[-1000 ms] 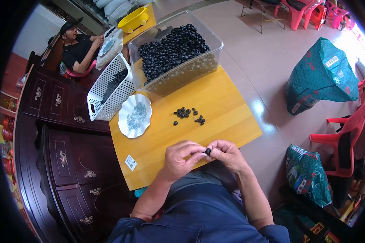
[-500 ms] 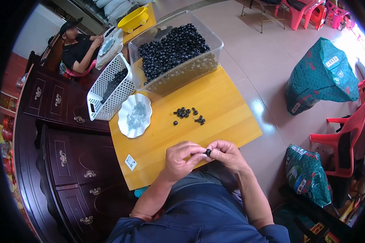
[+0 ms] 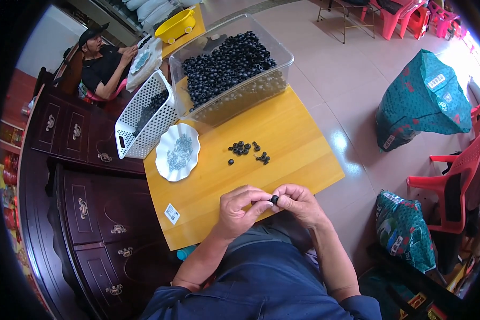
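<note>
Just over the near edge of the yellow wooden table, a small round black part is pinched between both my hands. My left hand grips it from the left with thumb and forefinger. From the other side, my right hand closes on it the same way; fingers hide much of it. Beyond my hands lies a loose group of several similar black parts, some ring-shaped. A white scalloped plate to the left holds small clear bluish pieces.
A clear plastic bin heaped with black parts stands at the table's back, beside a white perforated basket. Dark drawers flank the left. Teal bags and a red chair are on the right. Another person sits far left.
My hands stay almost in place, with the black part shifted very slightly between the fingertips. The objects on the table have not moved.
</note>
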Demonstrator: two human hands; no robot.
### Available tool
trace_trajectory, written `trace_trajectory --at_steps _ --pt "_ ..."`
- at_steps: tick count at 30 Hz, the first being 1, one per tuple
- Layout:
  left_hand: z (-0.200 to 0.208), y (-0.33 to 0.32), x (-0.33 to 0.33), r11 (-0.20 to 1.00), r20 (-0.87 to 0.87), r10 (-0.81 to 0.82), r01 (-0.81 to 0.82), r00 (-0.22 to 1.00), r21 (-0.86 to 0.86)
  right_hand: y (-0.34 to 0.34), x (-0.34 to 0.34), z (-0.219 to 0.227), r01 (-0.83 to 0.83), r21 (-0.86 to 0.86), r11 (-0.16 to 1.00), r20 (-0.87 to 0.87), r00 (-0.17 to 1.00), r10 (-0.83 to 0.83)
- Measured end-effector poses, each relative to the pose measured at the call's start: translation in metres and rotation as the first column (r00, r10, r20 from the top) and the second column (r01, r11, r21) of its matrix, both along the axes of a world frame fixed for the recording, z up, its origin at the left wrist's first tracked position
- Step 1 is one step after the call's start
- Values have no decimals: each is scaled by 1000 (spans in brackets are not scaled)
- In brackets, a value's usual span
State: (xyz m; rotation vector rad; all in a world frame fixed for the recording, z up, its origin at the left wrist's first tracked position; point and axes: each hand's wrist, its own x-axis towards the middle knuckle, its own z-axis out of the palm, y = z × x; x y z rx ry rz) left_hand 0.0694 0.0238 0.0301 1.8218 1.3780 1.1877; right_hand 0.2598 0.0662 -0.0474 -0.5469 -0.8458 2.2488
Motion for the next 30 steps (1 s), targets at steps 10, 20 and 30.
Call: trace_trajectory --at_steps 10,20,30 --pt "-6 -2 1 1000 16 14 -15 1000 16 -2 -1 -3 1 -9 1000 -29 1000 -1" --pt "-3 2 -4 999 -16 -28 28 999 19 -1 -1 -4 0 -26 1000 -26 1000 0" --pt "16 8 -22 822 379 -174 346 909 -453 1 3 8 -172 39 984 -46 984 174"
